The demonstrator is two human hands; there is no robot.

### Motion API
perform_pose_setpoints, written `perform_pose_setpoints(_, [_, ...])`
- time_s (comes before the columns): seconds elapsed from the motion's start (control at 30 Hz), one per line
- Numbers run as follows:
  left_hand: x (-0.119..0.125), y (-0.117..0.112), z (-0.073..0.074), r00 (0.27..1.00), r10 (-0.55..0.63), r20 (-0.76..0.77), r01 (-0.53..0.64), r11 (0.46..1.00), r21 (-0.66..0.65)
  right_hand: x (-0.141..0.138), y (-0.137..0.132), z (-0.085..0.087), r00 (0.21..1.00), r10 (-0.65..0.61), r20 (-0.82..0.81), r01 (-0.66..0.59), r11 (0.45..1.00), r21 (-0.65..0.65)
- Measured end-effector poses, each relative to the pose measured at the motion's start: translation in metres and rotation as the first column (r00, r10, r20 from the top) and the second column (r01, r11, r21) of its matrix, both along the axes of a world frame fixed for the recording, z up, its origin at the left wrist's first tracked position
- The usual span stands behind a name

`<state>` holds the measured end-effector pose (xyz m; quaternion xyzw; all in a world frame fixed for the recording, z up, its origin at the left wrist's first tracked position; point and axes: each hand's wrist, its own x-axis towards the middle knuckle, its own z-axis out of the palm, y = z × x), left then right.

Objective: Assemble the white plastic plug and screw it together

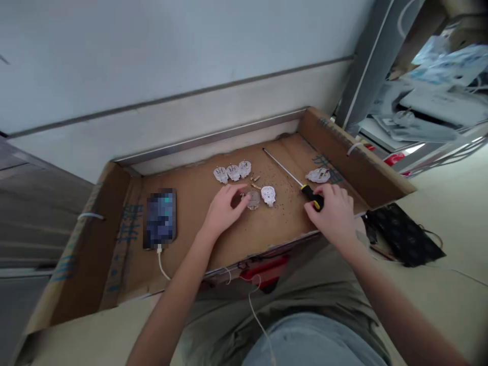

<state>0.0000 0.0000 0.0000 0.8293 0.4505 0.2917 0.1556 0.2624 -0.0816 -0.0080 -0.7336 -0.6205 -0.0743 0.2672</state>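
Our right hand (335, 213) curls its fingers around the screwdriver (292, 178) handle near the cardboard tray's (114, 244) front right edge; our left hand (223, 208), fingers loosely bent, touches a plug part (252, 199) mid-tray.

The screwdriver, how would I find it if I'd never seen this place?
Look in the flat cardboard tray and go to its right side, where the right hand rests. The screwdriver lies under it: one long thin metal rod with a black-and-yellow handle, unlike the small round white plug parts nearby.
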Motion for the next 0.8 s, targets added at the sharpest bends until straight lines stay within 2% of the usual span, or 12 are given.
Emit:
perform_pose_setpoints(0.1, [-0.007, 0.004, 0.0, 0.998, 0.063, 0.019, -0.064, 0.996, 0.069, -0.019, 0.014, 0.005, 0.987, 0.154, 0.047, -0.152, 0.988, -0.035])
perform_pose_setpoints(0.17, [-0.01, 0.005, -0.001, 0.994, 0.077, -0.074, -0.07, 0.994, 0.088, -0.035, 0.022, 0.004, 0.959, 0.277, 0.061, -0.273, 0.959, -0.072])
perform_pose_setpoints(0.23, [-0.011, 0.006, -0.002, 0.986, 0.083, -0.148, -0.072, 0.994, 0.079, -0.048, 0.032, 0.0, 0.935, 0.349, 0.057, -0.341, 0.933, -0.114])
perform_pose_setpoints(0.4, [-0.008, 0.006, -0.004, 0.984, 0.084, -0.156, -0.077, 0.996, 0.048, -0.053, 0.048, -0.003, 0.923, 0.384, 0.02, -0.376, 0.912, -0.165])
perform_pose_setpoints(0.63, [-0.007, 0.008, -0.003, 0.99, 0.129, -0.058, -0.127, 0.991, 0.047, -0.054, 0.018, -0.002, 0.9, 0.436, -0.004, -0.432, 0.89, -0.147])
perform_pose_setpoints(0.8, [-0.004, 0.005, -0.004, 0.981, 0.169, 0.094, -0.171, 0.985, 0.013, -0.052, 0.023, 0.006, 0.876, 0.482, -0.031, -0.483, 0.872, -0.084])
